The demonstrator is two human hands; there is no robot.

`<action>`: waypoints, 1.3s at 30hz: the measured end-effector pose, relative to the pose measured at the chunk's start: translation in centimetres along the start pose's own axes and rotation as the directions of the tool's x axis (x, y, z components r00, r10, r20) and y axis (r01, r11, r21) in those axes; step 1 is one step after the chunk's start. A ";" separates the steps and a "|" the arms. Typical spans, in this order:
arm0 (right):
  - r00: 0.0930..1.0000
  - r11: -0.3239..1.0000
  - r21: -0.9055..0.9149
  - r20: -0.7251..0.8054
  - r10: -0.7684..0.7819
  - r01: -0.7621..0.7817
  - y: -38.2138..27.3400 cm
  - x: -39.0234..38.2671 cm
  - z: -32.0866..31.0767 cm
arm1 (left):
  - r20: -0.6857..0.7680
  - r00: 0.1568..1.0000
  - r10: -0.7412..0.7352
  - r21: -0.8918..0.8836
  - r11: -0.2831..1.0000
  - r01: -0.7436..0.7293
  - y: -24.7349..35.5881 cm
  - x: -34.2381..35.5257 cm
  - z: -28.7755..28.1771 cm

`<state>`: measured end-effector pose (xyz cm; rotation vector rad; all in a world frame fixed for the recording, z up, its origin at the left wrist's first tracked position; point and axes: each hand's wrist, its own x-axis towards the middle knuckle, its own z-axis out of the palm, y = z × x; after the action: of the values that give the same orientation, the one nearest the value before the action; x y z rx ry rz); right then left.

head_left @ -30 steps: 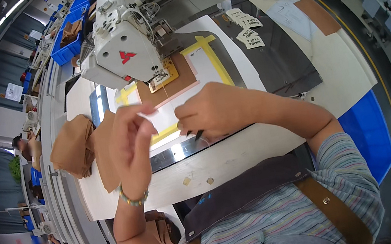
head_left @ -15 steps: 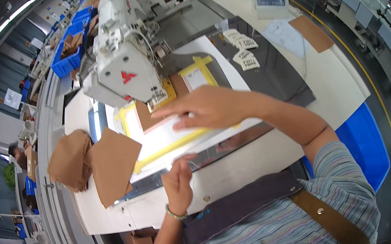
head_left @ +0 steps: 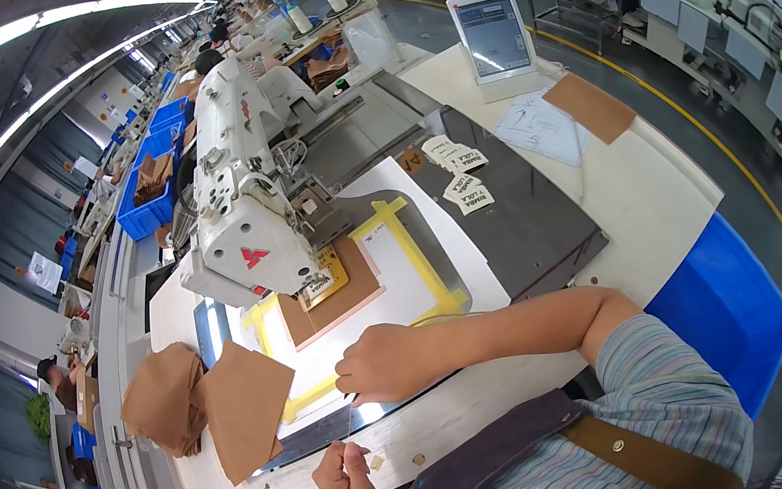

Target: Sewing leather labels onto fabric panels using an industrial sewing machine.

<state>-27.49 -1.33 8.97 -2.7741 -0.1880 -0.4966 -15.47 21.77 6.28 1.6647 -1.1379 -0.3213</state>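
Note:
My right hand (head_left: 386, 362) is curled over the near edge of a white template sheet (head_left: 437, 248) bordered with yellow tape. A small dark tip shows under its fingers; what it belongs to is hidden. Nearer my body, my left hand (head_left: 345, 479) is raised at the table's front edge with fingers closed; anything in them cannot be made out. On the template lies a brown fabric panel (head_left: 350, 306), with a yellow plate (head_left: 328, 279) over it under the head of a white sewing machine (head_left: 254, 240).
Brown fabric pieces (head_left: 249, 407) lie beside a folded brown bundle (head_left: 166, 399) at the left. White labels (head_left: 469, 192) are on the dark plate at right. Beyond stand a control screen (head_left: 494, 42), a paper sheet (head_left: 535, 127) and a brown piece (head_left: 590, 106). A blue bin (head_left: 724, 306) is at my right.
My right hand has drawn back from near the machine head to the template's near edge, its outstretched fingers now curled. My left hand is lower. The view has tilted up.

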 end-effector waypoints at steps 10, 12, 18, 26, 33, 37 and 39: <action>0.995 0.995 -0.049 0.044 0.091 -0.089 0.3 0.2 -0.2 | 0.035 0.972 -0.234 -0.051 0.971 0.236 -0.9 -2.6 -3.5; 0.994 0.994 -0.011 -0.020 0.108 -0.108 1.1 0.2 0.4 | 0.145 0.883 -0.446 -0.026 0.891 0.454 -2.3 -5.0 -6.7; 0.983 0.982 0.046 0.013 0.185 -0.186 3.8 -0.3 -1.5 | 0.099 0.631 -0.769 0.979 0.190 0.079 -7.2 -14.7 -14.5; 0.969 0.980 0.121 0.211 0.127 -0.155 4.9 -0.7 -2.6 | 0.376 0.912 0.162 0.746 0.531 -0.402 4.7 3.8 -3.7; 0.981 0.947 0.300 0.184 0.057 -0.111 4.8 -1.5 -4.7 | 0.563 0.734 0.380 0.416 0.637 -0.649 4.2 15.4 5.1; 0.907 0.927 0.296 0.410 0.092 -0.228 7.5 -2.8 -7.6 | 0.623 0.751 0.220 0.406 0.730 -0.550 3.5 20.1 4.7; 0.884 0.881 0.331 0.433 0.177 -0.339 9.8 -3.7 -8.3 | 0.565 0.775 0.282 0.450 0.682 -0.576 4.0 20.7 4.3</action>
<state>-31.82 -13.53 12.26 -2.4056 0.0070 0.1627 -9.87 2.58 14.29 1.8126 -2.1461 -0.0089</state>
